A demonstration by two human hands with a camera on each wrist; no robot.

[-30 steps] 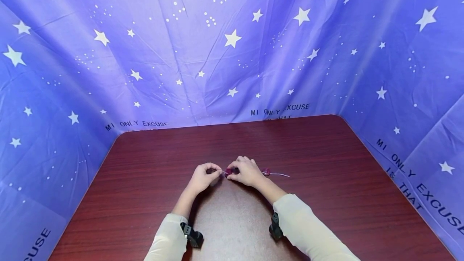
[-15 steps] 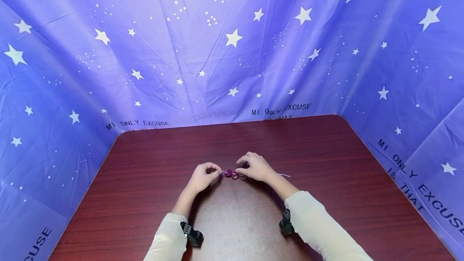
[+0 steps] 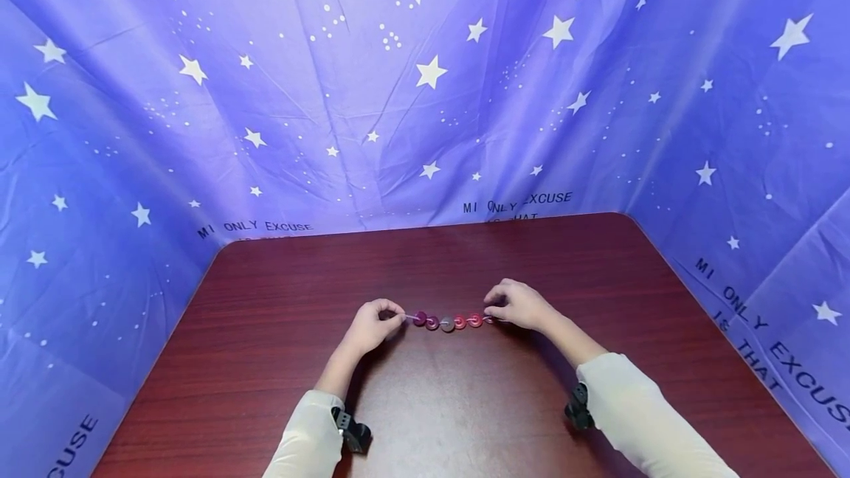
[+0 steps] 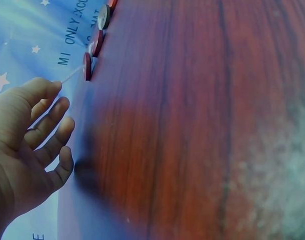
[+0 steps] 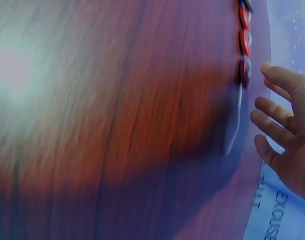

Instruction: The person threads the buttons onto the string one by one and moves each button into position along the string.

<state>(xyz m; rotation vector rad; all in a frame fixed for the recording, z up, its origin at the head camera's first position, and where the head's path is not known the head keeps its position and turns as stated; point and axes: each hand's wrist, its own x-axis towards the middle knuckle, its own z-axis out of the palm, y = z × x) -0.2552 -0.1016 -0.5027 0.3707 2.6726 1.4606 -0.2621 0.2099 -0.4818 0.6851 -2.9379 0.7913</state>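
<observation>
A thin white thread (image 3: pixel 409 315) lies across the dark red table (image 3: pixel 425 257) with several round buttons (image 3: pixel 448 324) strung on it, in maroon, grey and red. My left hand (image 3: pixel 397 313) pinches the thread's left end between thumb and forefinger; the left wrist view shows this left hand (image 4: pixel 51 89), the thread (image 4: pixel 70 76) and the nearest button (image 4: pixel 87 66). My right hand (image 3: pixel 494 312) has its fingertips at the rightmost button. In the right wrist view the right hand's fingers (image 5: pixel 272 120) are loosely bent beside the end button (image 5: pixel 244 72), and the thread tail (image 5: pixel 235 117) lies free on the table.
Purple star-print cloth (image 3: pixel 425 94) walls the table at the back and on both sides. The table's bare wood surrounds the hands. A black camera mount (image 3: pixel 352 434) sits on each wrist.
My right hand has moved right along the thread, away from the left one. The buttons that were bunched between the hands now lie spread in a row. The left hand has stayed put.
</observation>
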